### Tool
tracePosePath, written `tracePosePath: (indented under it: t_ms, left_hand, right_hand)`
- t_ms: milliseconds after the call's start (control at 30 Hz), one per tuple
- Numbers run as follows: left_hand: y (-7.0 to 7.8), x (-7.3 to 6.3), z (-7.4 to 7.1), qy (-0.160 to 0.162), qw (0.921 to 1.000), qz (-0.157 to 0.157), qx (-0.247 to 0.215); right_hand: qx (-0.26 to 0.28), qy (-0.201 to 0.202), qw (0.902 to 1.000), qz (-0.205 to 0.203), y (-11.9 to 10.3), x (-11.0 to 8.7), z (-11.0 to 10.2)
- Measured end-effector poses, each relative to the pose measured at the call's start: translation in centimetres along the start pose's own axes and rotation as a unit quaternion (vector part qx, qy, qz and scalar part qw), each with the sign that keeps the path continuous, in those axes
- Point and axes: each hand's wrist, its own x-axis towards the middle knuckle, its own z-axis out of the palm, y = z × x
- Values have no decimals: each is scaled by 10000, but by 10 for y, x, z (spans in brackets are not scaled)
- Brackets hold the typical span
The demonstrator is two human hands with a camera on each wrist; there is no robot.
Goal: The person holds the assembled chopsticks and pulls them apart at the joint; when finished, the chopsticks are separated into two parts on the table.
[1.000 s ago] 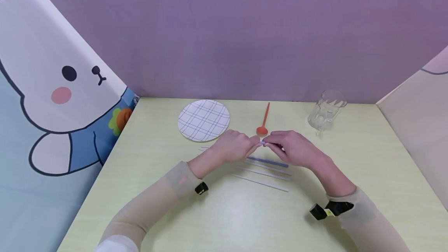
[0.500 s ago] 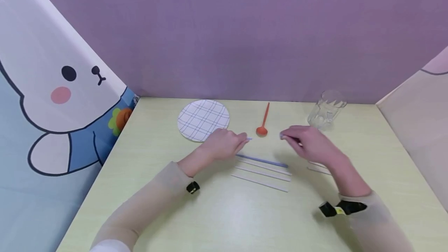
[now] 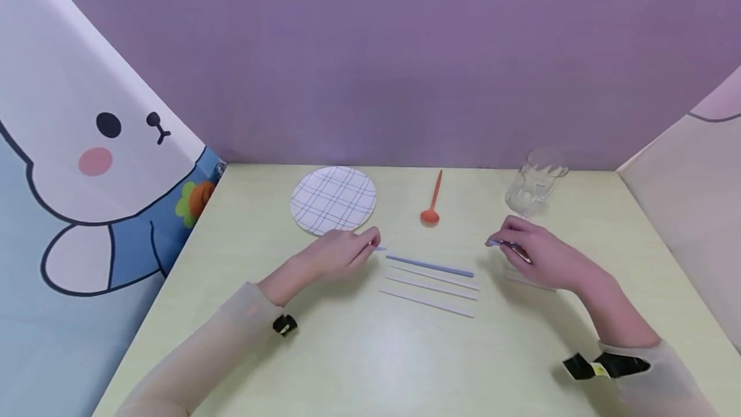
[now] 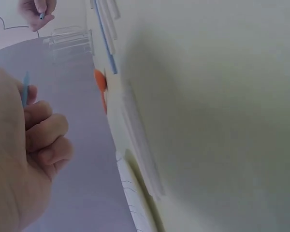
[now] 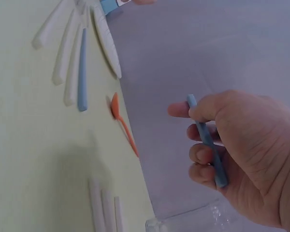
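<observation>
My left hand (image 3: 336,253) is raised near the front rim of the checked plate (image 3: 332,197). It pinches a light blue stick (image 4: 25,92), whose narrow tip sticks out past the thumb. Well to the right, my right hand (image 3: 538,250) holds a blue stick piece (image 5: 205,135) between thumb and curled fingers, in front of the clear glass pitcher (image 3: 532,186). Between the hands, a long blue stick (image 3: 429,266) lies on the table with several white sticks (image 3: 431,287) in a loose row. Shorter white sticks (image 5: 106,208) lie below my right hand.
An orange spoon (image 3: 430,217) lies toward the back, between plate and pitcher. More white sticks (image 4: 140,140) lie beside the plate, under my left hand. A purple wall (image 3: 405,56) rises behind the table (image 3: 370,359).
The hands met at a blue stick one second ago. They have since pulled apart, left hand leftward, right hand rightward, each now with a blue piece. Things on the table stay put.
</observation>
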Motion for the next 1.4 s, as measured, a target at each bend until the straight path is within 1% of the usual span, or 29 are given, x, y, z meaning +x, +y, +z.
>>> tracePosePath:
  t_ms: [100, 200, 333, 467, 567, 733, 800, 867, 1033, 1200, 1300, 1400]
  left_hand:
    - [-4, -10, 4, -68, 10000, 4, -32]
    - [-9, -17, 8, -27, 9999, 68, -76]
    - [-13, -24, 12, -18, 9997, 161, -196]
    - [-16, -29, 16, -148, 9993, 213, -269]
    - [-18, -30, 18, -270, 9991, 203, -256]
    - [-19, -33, 17, -642, 9977, 47, -195]
    - [-19, -33, 17, -713, 9973, 33, -150]
    - [-20, -32, 17, -678, 9976, 52, -90]
    - [-21, -28, 16, -465, 9988, 84, 98]
    - [-23, -26, 17, -143, 9992, 23, 378]
    - [-22, -24, 17, 40, 9988, -50, 485]
    - [-21, -19, 16, 80, 9984, -127, 552]
  right_hand:
    - [137, -84, 9999, -42, 0, -9, 2]
    - [133, -157, 9998, -30, 1, -17, 2]
    - [252, -400, 9985, 266, 1, -25, 3]
    - [445, -796, 9931, 739, 2, -30, 3]
    - [495, -1060, 9881, 1004, 4, -33, 2]
    - [441, -1349, 9834, 1132, 6, -37, 6]
    - [410, -1419, 9821, 1168, 7, -38, 7]
    - [349, -1477, 9809, 1219, 7, -39, 8]
    - [11, -1516, 9800, 1290, 6, -41, 8]
    - [-121, -1500, 9794, 1348, 8, -44, 6]
    - [-60, -1386, 9810, 1357, 11, -45, 3]
    - [-3, -1156, 9854, 1252, 13, -44, 1]
